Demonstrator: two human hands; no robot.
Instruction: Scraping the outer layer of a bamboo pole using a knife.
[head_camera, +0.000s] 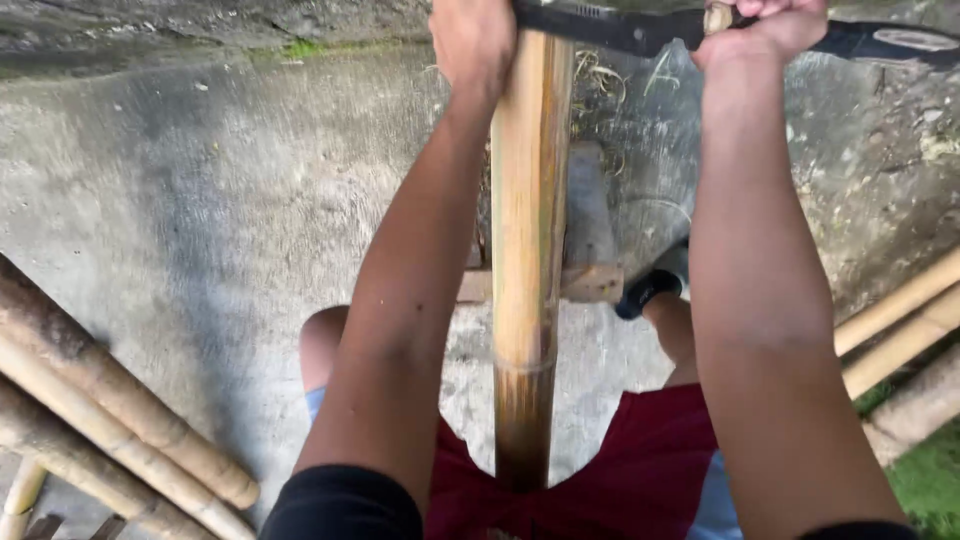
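Bamboo pole (527, 250): upright between knees, base on wooden block (590, 270) over concrete floor (200, 200). Left hand (472, 40) closed around pole top. Right hand (765, 30) closed on machete (640, 28) handle, blade across pole end. Best kept centred, pole steadied, fingers below blade.

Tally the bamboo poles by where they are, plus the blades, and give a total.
Upright bamboo pole held by the left hand: 1
Bamboo poles lying at lower left: 3
Bamboo poles lying at right: 3
Long dark blade gripped by the right hand: 1
Total: 8
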